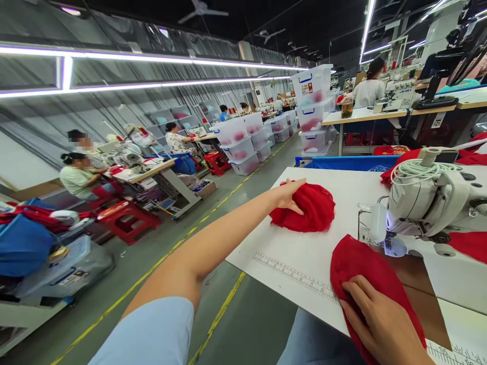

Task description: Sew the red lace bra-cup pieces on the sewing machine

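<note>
My left hand reaches out across the white table and its fingers rest on a pile of red fabric pieces at the far left of the tabletop. My right hand lies near the front edge with its fingers spread flat on a separate red fabric piece. That piece lies just in front of the white sewing machine, close to its needle area. A printed ruler scale runs along the table's front edge.
More red fabric lies right of the machine. A blue bin stands behind the table. Stacked clear boxes line the aisle with yellow floor lines. Other people sit at sewing stations at left and back right.
</note>
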Demonstrator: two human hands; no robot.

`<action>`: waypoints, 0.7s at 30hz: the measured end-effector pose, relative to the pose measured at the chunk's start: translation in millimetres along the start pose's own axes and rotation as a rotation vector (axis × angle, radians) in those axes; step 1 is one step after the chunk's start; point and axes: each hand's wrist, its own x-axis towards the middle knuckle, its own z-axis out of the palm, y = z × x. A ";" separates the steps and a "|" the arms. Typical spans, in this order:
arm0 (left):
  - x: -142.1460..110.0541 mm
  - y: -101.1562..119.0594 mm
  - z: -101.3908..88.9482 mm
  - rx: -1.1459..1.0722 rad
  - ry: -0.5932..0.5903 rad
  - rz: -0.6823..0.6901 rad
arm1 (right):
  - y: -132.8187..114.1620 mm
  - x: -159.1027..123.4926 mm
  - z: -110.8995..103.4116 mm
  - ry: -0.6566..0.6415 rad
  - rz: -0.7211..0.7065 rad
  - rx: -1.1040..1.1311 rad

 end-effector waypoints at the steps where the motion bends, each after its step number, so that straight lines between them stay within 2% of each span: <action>1: -1.5 0.8 -3.8 0.066 -0.015 0.028 | -1.4 1.2 -0.2 0.011 -0.002 0.000; 5: -4.4 -3.6 -7.0 0.376 0.059 0.287 | -6.5 6.6 -1.5 0.068 -0.003 -0.006; 8: 4.8 -15.3 5.1 0.650 0.118 0.568 | -7.1 7.8 -1.9 0.076 0.005 -0.001; 10: 16.5 -26.0 15.7 0.903 0.138 0.648 | -5.5 6.3 -1.7 0.058 0.017 0.008; 12: 29.1 -36.6 23.9 1.054 0.193 0.596 | -3.5 4.1 -1.4 0.018 0.025 0.026; 16: 42.3 -47.6 24.3 1.061 0.304 0.450 | -3.5 2.3 -2.9 -0.070 0.055 0.086; 19: 33.7 -43.7 19.7 1.076 0.328 0.449 | -7.5 3.4 -6.2 -0.098 0.092 0.109; 21: 17.3 -37.4 23.5 1.075 0.378 0.490 | -9.8 4.0 -8.6 -0.123 0.111 0.125</action>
